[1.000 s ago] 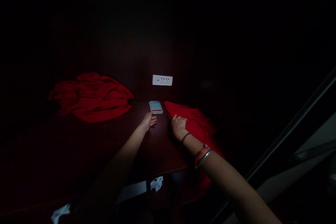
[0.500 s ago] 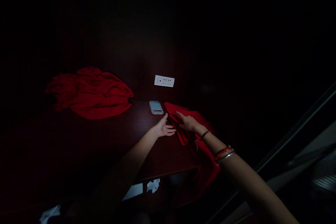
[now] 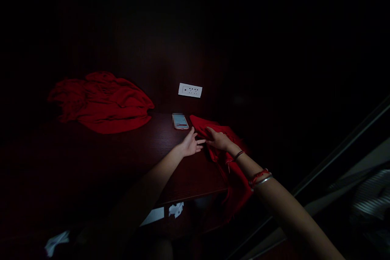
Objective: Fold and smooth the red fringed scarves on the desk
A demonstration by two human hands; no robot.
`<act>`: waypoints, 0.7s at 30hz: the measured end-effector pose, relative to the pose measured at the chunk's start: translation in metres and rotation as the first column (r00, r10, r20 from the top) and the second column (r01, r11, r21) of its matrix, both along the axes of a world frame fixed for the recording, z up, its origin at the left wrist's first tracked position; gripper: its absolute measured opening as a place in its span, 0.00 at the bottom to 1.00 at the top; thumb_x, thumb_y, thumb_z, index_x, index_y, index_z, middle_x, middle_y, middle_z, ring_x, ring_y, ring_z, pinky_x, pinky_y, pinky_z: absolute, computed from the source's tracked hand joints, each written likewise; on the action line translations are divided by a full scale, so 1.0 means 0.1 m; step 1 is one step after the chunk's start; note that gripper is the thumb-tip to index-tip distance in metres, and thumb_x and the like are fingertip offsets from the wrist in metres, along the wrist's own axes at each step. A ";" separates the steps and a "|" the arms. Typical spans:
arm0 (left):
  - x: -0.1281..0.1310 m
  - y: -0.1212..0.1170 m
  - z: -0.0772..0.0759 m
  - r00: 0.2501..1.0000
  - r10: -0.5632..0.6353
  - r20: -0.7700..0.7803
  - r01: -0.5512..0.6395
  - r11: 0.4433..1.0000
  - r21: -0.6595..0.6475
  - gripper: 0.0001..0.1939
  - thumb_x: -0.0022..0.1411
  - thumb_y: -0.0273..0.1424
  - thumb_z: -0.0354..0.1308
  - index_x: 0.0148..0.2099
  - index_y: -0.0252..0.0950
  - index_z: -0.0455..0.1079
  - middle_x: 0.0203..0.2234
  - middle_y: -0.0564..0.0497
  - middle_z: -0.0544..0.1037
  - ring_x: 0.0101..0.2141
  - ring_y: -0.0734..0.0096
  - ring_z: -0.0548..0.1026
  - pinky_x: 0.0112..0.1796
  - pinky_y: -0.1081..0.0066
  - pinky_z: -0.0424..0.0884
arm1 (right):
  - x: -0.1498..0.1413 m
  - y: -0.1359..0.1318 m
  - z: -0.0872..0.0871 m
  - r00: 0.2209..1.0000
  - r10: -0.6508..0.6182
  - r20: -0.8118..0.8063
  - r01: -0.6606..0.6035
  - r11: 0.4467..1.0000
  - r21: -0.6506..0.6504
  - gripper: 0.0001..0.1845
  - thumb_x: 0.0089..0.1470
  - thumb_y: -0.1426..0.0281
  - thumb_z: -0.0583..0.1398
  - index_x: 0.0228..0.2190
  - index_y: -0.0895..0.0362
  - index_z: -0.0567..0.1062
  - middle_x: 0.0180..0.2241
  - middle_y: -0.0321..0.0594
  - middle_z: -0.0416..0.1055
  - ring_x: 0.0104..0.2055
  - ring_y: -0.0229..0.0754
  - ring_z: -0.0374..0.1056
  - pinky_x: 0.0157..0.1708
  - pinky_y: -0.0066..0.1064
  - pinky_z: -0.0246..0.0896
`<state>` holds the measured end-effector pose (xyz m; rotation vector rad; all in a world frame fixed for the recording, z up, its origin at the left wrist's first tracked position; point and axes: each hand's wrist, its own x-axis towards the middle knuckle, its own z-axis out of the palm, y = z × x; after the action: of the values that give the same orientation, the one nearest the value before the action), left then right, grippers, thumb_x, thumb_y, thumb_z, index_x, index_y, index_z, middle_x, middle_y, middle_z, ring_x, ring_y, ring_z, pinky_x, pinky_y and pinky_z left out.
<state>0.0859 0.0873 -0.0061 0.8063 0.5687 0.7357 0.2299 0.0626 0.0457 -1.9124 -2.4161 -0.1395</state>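
Hands meet at the edge of the red cloth

The right hand (image 3: 219,140) reaches over the upper part of the cloth (image 3: 239,187), forefinger and thumb extended, the other fingers partly hidden. Whether it pinches any fabric, I cannot tell. The left hand (image 3: 190,144) is open, palm turned up and fingers spread toward the right hand, with nothing visible in its grasp; the pictures do not settle whether its fingertips touch the cloth.

The cloth lies rumpled on the right side of the dark table (image 3: 164,138), its lower part hanging over the front edge. Just beside its top corner lies the phone (image 3: 181,122), screen up, below the white socket (image 3: 190,90) on the wall. A second cloth (image 3: 112,107), also red, lies in loose folds to the left, apart from both hands. Some crumpled paper (image 3: 176,210) shows beneath the tabletop.

The step in hand looks like handling the cloth by its inner edge. A next move on it would call for a sure grip of that edge between fingers and thumb, with both hands working together, the layers kept apart, the hanging part's drag allowed for, and the phone left undisturbed.
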 end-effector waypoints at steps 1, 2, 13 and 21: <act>0.00 0.00 -0.01 1.000 -0.010 0.004 0.010 1.000 0.013 0.36 0.50 0.56 0.29 0.57 0.44 0.34 0.45 0.43 0.64 0.35 0.63 0.69 0.34 0.65 0.59 | -0.02 -0.01 -0.01 1.000 -0.002 -0.001 0.002 1.000 -0.009 0.39 0.43 0.61 0.55 0.54 0.56 0.45 0.43 0.48 0.64 0.43 0.47 0.62 0.36 0.31 0.55; 0.00 0.01 -0.02 1.000 -0.016 0.011 0.016 1.000 0.020 0.36 0.50 0.56 0.28 0.58 0.45 0.33 0.46 0.43 0.64 0.35 0.63 0.69 0.35 0.64 0.59 | -0.05 -0.02 -0.03 1.000 -0.013 0.005 0.013 1.000 -0.016 0.43 0.40 0.60 0.57 0.54 0.56 0.43 0.43 0.49 0.64 0.43 0.48 0.62 0.36 0.31 0.55; -0.17 0.10 0.05 0.981 0.191 0.017 -0.192 0.981 0.014 0.34 0.50 0.55 0.23 0.56 0.45 0.38 0.43 0.45 0.67 0.38 0.64 0.68 0.35 0.65 0.60 | 0.07 0.13 0.12 0.897 -0.225 -0.380 0.239 0.971 -0.012 0.43 0.34 0.74 0.59 0.52 0.57 0.49 0.43 0.46 0.64 0.41 0.45 0.63 0.34 0.31 0.59; -0.52 0.21 0.11 0.885 0.452 0.114 -0.448 0.892 -0.066 0.32 0.52 0.54 0.25 0.54 0.46 0.42 0.43 0.46 0.66 0.40 0.66 0.67 0.34 0.66 0.63 | 0.31 0.09 1.11 0.620 -0.102 -0.778 0.215 0.976 0.043 0.44 0.29 0.79 0.60 0.51 0.60 0.52 0.43 0.47 0.62 0.39 0.43 0.63 0.36 0.33 0.60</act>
<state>0.0338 0.1079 0.0047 0.5888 0.6625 1.1927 0.2613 0.0713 0.1571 -1.6288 -1.6035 0.4295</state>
